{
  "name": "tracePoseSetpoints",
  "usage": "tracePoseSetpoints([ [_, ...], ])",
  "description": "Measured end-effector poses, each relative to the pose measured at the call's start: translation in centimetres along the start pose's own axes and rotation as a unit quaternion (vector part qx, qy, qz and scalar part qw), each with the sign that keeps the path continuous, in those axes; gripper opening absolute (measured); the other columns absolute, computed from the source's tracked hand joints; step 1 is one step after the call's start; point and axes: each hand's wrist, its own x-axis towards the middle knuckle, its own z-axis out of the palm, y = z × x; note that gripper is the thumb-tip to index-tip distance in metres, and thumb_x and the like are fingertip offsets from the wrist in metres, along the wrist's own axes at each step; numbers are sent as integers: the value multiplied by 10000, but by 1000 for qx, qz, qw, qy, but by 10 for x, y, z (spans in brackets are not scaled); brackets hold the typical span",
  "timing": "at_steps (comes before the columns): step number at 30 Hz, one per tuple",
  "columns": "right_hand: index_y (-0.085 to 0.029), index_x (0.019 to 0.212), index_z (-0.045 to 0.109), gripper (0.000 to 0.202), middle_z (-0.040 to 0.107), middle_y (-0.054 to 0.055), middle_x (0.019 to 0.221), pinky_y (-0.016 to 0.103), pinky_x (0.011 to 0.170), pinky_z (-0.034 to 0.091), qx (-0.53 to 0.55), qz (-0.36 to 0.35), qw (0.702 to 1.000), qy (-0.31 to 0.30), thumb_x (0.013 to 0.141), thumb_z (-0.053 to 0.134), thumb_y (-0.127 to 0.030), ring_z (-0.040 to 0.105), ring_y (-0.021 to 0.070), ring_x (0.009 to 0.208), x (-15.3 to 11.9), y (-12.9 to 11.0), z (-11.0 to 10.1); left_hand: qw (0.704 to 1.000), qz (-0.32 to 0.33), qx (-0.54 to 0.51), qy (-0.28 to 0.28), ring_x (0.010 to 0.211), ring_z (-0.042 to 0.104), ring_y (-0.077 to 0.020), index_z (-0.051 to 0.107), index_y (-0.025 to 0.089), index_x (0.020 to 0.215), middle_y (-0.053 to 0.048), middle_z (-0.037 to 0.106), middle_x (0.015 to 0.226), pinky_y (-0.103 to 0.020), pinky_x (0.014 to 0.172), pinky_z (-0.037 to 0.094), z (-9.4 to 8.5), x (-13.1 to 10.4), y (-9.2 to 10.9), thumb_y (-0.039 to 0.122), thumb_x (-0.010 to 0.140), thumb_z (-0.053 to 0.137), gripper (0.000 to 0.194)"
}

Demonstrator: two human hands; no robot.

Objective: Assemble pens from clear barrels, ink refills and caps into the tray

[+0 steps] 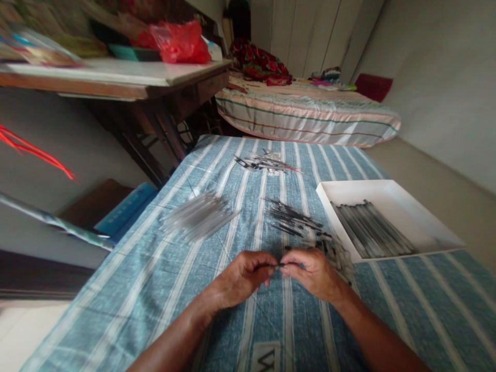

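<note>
My left hand (pixel 248 274) and my right hand (pixel 312 268) meet low over the striped cloth, fingertips nearly touching. Both are closed in a pinch on a small, thin dark piece (pixel 278 265), which looks like a pen part; fingers hide most of it. Just beyond my right hand lie a pile of thin black sticks (pixel 294 218), like pen refills, and small black-tipped pieces (pixel 329 248), partly covered by that hand. To the left is a blurred heap of clear tubes (pixel 201 216), like pen barrels. A white open box (pixel 420 227) on the right holds a row of dark-ended grey pens (pixel 372 230).
The blue striped cloth (pixel 186 305) covers the work surface. Farther back lies a small pile of thin dark pieces (pixel 263 162). A side table (pixel 116 72) with a red plastic bag (pixel 182 44) stands at left, a bed (pixel 310 113) behind. Red cords (pixel 39 153) hang at far left.
</note>
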Motion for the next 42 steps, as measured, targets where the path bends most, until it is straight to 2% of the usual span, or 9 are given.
tracePoseSetpoints([
  [3,-178,728,650,183,619,-15,571,195,520,414,7,10,1000,-15,851,554,-275,555,106,525,0,0,1,1000,4,2,7,550,434,-89,660,135,750,21,532,588,-210,526,331,0,0,-1,248,818,548,173],
  [9,-182,714,640,203,599,-3,608,211,559,410,-41,-52,998,-2,864,549,-285,539,112,560,-1,-5,0,996,-27,-87,-23,489,438,-71,662,132,881,19,569,575,-189,458,311,-2,-1,-9,288,814,569,194],
  [15,-179,779,650,183,640,9,659,204,587,432,-8,-45,999,2,877,540,-289,586,117,600,-3,-9,-1,991,-34,-127,-37,411,340,-43,661,122,850,19,568,541,-191,418,249,-3,-2,-8,324,806,587,220],
  [20,-175,695,623,226,600,-11,580,204,528,395,-24,-21,999,0,868,538,-291,531,100,523,-3,-4,2,996,-35,-77,-26,469,406,-68,656,125,881,13,568,582,-200,457,299,-3,0,-8,280,812,560,195],
  [25,-176,499,484,414,451,-41,439,214,464,321,-61,-1,998,-23,893,472,-300,428,76,417,-3,0,3,999,0,-31,-10,563,453,-98,649,134,761,15,534,618,-225,550,358,2,0,-2,217,796,556,129],
  [30,-172,808,604,151,577,-14,610,205,530,382,-22,-11,1000,-2,832,571,-318,523,106,547,-3,-1,1,1000,12,-19,10,586,451,-104,647,134,761,19,524,611,-225,577,360,3,-1,-1,211,805,554,129],
  [34,-176,575,505,340,459,-39,489,205,492,327,-52,-13,998,-39,893,461,-285,447,82,461,-2,-2,1,1000,0,-14,-5,591,470,-108,646,136,791,21,536,619,-227,584,371,3,-2,-1,209,806,538,131],
  [39,-163,682,573,228,485,-38,546,201,501,312,-64,-24,998,-19,854,534,-308,441,82,498,-2,-1,2,1000,-12,9,-8,593,454,-106,616,129,750,20,530,624,-231,585,356,3,-2,2,210,795,529,127],
  [42,-164,558,520,353,411,-48,486,211,481,280,-87,-9,996,-29,877,496,-314,398,77,462,-2,1,3,1000,-21,16,-15,590,447,-107,594,134,705,20,521,620,-236,580,347,3,-2,5,199,787,512,133],
])
